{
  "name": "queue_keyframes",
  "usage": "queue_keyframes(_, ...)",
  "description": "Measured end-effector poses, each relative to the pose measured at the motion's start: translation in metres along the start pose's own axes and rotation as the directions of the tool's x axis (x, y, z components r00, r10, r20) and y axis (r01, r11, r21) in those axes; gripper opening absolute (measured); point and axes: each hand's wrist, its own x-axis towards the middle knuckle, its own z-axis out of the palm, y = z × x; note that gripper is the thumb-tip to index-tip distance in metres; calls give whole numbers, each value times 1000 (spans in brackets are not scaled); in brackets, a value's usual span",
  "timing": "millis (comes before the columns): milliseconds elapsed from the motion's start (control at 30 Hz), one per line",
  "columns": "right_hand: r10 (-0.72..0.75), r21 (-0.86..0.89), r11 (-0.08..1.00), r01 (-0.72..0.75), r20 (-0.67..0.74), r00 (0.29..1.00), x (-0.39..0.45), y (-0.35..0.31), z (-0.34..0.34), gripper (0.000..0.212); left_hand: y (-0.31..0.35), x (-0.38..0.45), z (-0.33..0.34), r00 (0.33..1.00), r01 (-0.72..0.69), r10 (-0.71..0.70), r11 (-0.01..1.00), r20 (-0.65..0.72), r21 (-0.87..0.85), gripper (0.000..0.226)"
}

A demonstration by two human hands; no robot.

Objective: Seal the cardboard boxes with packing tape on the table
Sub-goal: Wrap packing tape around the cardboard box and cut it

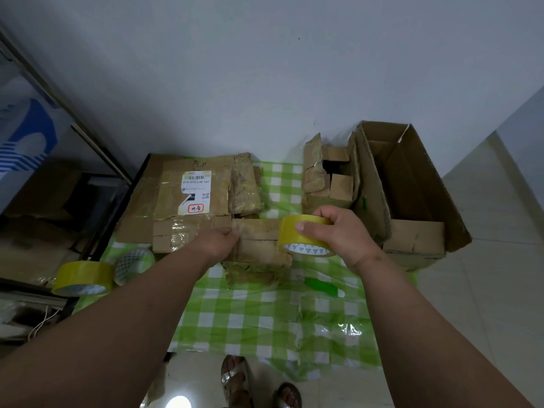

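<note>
My right hand [338, 234] grips a yellow packing tape roll [303, 235], thumb on its rim. My left hand [219, 241] presses the small worn cardboard box [259, 248] at the table's middle; whether those fingers curl, I can't tell.

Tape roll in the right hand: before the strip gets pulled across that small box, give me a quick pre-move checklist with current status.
1. Roll held securely: ok, the right hand grips the yellow tape roll with its fingers curled round it.
2. Box steadied: ok, the left hand rests on the small box at its left end.
3. Free tape end stuck to the box: cannot tell, no strip is clearly visible.
4. Flaps closed flat: cannot tell, the top looks crumpled and is partly hidden by the hands.
5. Cutter within reach: ok, a green knife lies on the checked cloth just in front of the box.
</note>
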Motion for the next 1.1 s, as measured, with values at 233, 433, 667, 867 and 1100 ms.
queue_keyframes(233,11,42,999,-12,18,1000,-1,1,1,24,-1,-5,-5,918,-369,393,899,-60,238,93)
queue_keyframes(433,1,-1,1000,-1,16,1000,-3,0,-1,29,3,2,13,881,-451,440,671,175,589,138)
queue_keyframes(667,18,-45,999,-17,37,999,-12,5,-12,39,-8,3,32,875,-409,483,734,7,543,138)
queue_keyframes(867,-24,-61,998,30,103,994,-10,6,-15,40,-6,2,31,878,-395,477,750,-20,531,124)
queue_keyframes(1100,-94,-133,986,95,21,995,-2,9,-28,26,-7,4,30,891,-385,453,789,-31,479,122)
